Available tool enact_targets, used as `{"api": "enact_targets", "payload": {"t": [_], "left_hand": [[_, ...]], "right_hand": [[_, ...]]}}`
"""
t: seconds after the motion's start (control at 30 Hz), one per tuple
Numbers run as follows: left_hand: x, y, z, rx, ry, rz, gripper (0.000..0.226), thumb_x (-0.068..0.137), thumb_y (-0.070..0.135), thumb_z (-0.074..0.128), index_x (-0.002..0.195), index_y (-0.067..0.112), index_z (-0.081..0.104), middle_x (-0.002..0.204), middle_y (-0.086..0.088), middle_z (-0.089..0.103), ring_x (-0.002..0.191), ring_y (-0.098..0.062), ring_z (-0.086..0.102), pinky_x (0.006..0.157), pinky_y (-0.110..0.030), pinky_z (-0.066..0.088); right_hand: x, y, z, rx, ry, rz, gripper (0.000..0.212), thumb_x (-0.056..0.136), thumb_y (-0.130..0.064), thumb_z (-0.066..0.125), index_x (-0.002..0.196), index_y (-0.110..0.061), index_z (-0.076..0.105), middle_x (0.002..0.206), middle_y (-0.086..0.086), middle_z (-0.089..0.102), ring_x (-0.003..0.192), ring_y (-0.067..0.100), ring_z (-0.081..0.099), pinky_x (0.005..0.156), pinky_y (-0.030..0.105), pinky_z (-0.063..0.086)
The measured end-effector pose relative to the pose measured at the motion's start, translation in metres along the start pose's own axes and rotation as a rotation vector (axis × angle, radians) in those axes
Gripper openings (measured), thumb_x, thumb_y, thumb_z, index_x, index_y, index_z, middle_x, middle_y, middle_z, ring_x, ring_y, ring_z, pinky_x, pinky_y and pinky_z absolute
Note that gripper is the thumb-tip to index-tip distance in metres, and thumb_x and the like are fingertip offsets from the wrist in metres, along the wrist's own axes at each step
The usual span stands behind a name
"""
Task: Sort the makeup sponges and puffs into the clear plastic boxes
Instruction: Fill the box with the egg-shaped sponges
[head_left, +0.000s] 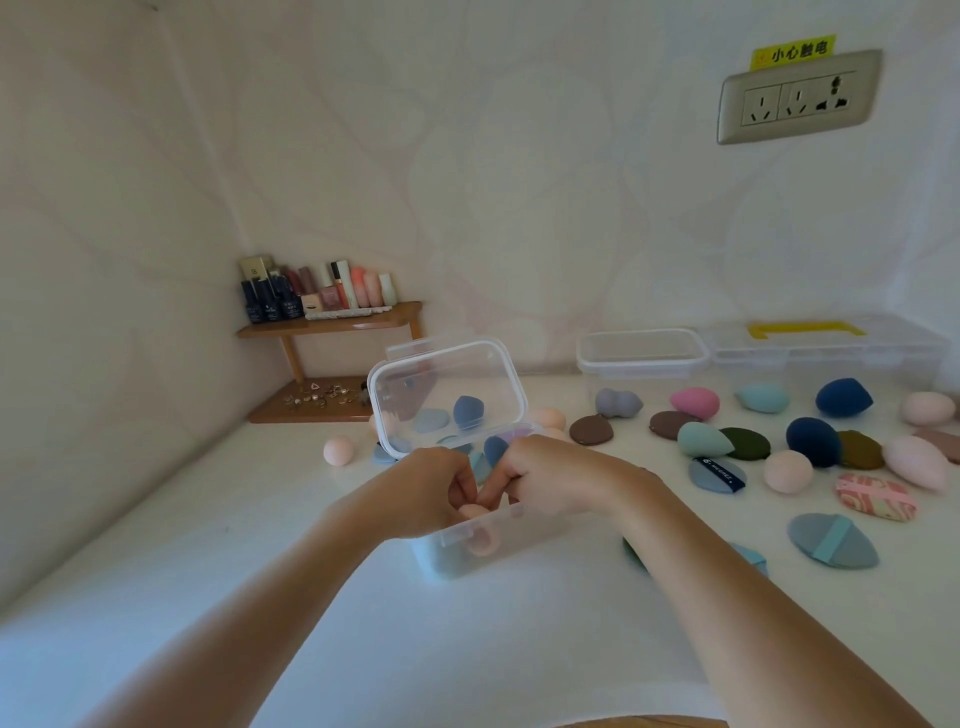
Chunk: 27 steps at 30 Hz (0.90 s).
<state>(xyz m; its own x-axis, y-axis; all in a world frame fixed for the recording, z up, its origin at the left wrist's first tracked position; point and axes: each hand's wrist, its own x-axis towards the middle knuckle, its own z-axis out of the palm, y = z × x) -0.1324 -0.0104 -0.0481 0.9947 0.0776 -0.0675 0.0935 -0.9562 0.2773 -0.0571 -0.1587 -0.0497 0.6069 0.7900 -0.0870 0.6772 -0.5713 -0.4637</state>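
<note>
Sponge you're dealing with is a small peach-pink foam sponge (472, 512). It sits right at the near rim of the small clear plastic box (457, 540), caught between the fingertips of both your hands. Your left hand (428, 493) has its fingers curled in against it from the left. Your right hand (545, 475) is curled the same way and pinches it from the other side. Part of the sponge shows through the box's front wall, just below the rim. The clear hinged lid (447, 384) stands open behind your hands, and there are blue sponges (496, 449) inside the box. More coloured sponges and flat puffs (831, 540) lie loose on the white table (260, 545) to your right.
</note>
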Motion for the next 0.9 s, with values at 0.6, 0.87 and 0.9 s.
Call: {"api": "enact_targets", "payload": {"t": [0.6, 0.87, 0.9], "left_hand": [[-0.015, -0.005, -0.009, -0.215, 0.115, 0.088, 0.023, 0.072, 0.043, 0.076, 0.091, 0.033, 0.068, 0.092, 0.015, 0.064, 0.083, 0.002, 0.058, 0.074, -0.014, 0.049], [-0.017, 0.008, 0.012, -0.233, 0.097, 0.024, 0.037, 0.064, 0.061, 0.059, 0.086, 0.034, 0.072, 0.089, 0.013, 0.067, 0.087, -0.01, 0.06, 0.081, -0.038, 0.054], [-0.016, 0.013, 0.014, -0.201, 0.106, 0.014, 0.045, 0.059, 0.066, 0.051, 0.084, 0.035, 0.072, 0.086, 0.012, 0.067, 0.086, -0.011, 0.06, 0.08, -0.038, 0.054]], "right_hand": [[0.002, 0.009, -0.001, 0.078, -0.106, -0.018, 0.03, 0.088, -0.025, 0.049, 0.099, -0.034, 0.074, 0.096, -0.008, 0.063, 0.078, 0.004, 0.039, 0.062, 0.018, 0.039], [-0.012, 0.008, -0.009, -0.017, -0.193, -0.042, 0.052, 0.089, -0.001, 0.034, 0.105, -0.031, 0.073, 0.101, -0.008, 0.067, 0.082, 0.003, 0.042, 0.06, 0.011, 0.037], [-0.017, 0.01, -0.011, 0.031, -0.18, -0.05, 0.055, 0.088, 0.002, 0.033, 0.106, -0.03, 0.073, 0.103, -0.003, 0.066, 0.081, 0.002, 0.047, 0.061, 0.01, 0.039]]}}
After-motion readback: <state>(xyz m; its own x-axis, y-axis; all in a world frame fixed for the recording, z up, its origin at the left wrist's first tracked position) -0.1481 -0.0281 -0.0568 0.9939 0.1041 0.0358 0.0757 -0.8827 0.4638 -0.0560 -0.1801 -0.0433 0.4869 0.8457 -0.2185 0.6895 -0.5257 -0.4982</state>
